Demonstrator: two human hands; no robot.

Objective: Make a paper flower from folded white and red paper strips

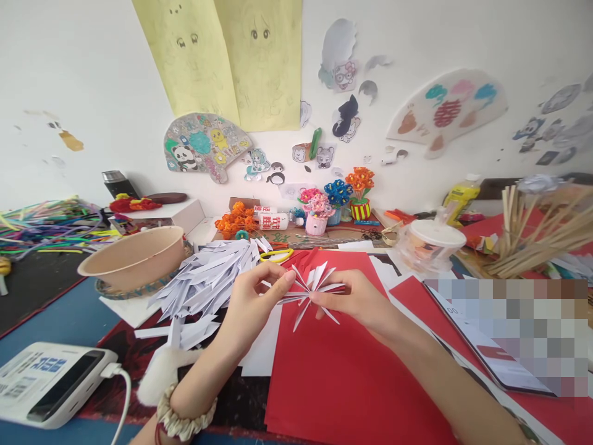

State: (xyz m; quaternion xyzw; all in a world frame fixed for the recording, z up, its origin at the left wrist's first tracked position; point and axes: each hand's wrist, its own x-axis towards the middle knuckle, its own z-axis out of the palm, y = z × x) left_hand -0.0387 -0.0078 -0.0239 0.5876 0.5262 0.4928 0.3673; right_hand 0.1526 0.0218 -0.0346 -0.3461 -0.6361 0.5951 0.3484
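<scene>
head view, single frame. left hand [252, 298] and right hand [360, 301] meet above a red sheet [343, 377] near the middle of the counter [69, 321]. between them is a bunch of white slips [311, 289], pointed pieces fanned out like spokes from one centre.

left grip: thumb and forefinger narrow, pinched on the left side of the bunch. right grip: fingertips closed on the centre from the right. the right thumb is partly hidden by the slips, so the exact contact cannot be confirmed. the bunch appears to be held clear of the sheet, not resting on it.

surroundings: a loose pile of cut paper [208, 278] lies just left of the hands, with yellow scissors [277, 254] behind it and a tan bowl [134, 253] further left. a lidded cup [433, 244] and a bundle of wooden sticks [537, 235] stand well apart to the right.

assessment: the step in hand appears to be arranging the fan. one pinch should hold the centre firmly so no slip slides out. the other hand should shift one slip at a time, spacing the points evenly. pressure should be light, as thin paper creases easily. working over the red sheet means any dropped slip shows plainly.
</scene>
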